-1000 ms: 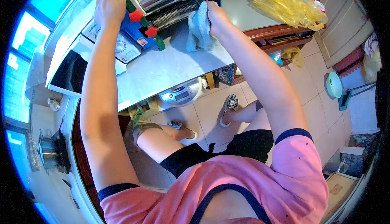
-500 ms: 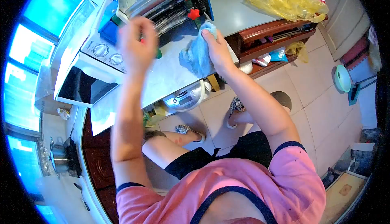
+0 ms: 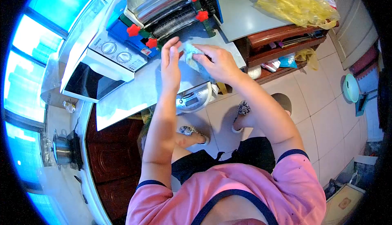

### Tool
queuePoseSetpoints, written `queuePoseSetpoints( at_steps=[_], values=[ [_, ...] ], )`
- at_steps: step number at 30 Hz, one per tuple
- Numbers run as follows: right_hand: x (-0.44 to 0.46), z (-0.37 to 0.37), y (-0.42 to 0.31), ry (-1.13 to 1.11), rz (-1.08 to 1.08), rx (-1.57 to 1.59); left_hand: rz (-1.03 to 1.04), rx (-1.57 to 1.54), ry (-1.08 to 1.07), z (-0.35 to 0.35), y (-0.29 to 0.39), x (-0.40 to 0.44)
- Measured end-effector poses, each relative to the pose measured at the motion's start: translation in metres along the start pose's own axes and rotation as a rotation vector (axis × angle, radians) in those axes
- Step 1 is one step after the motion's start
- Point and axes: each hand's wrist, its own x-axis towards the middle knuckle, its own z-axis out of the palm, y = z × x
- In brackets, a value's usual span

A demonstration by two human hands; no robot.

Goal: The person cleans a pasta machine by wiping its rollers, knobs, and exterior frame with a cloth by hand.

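Head view, right fingers [image 3: 203,60] gripping blue cloth [image 3: 194,65]

Along our 9 to 10 o'clock we have bright, dark-framed glass windows [image 3: 36,39], glowing blue-white. We see a white, smooth-topped table [image 3: 112,112] at 9 o'clock and dark red-brown panelled wooden cabinet doors [image 3: 112,159] at 8. At 2 o'clock we find a reddish-brown wooden shelf unit [image 3: 263,39] and, farther out, a cream panelled door [image 3: 356,21]. Pale pinkish square floor tiles [image 3: 322,87] spread towards our 3 o'clock.
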Motion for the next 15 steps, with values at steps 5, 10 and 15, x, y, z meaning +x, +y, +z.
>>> queuePoseSetpoints(
  at_steps=[5, 10, 15],
  values=[
    [0.008, -0.007, 0.005, -0.008, -0.055, 0.028, -0.351, 0.194, -0.478, -0.048, -0.011, 0.023],
    [0.011, 0.007, 0.009, 0.032, 0.108, -0.071, -0.575, -0.484, -0.373, -0.045, 0.009, 0.009],
    [0.019, 0.002, 0.020, -0.067, 0.050, -0.140, -0.783, -1.039, -0.170, -0.041, -0.003, 0.010]
  ],
)
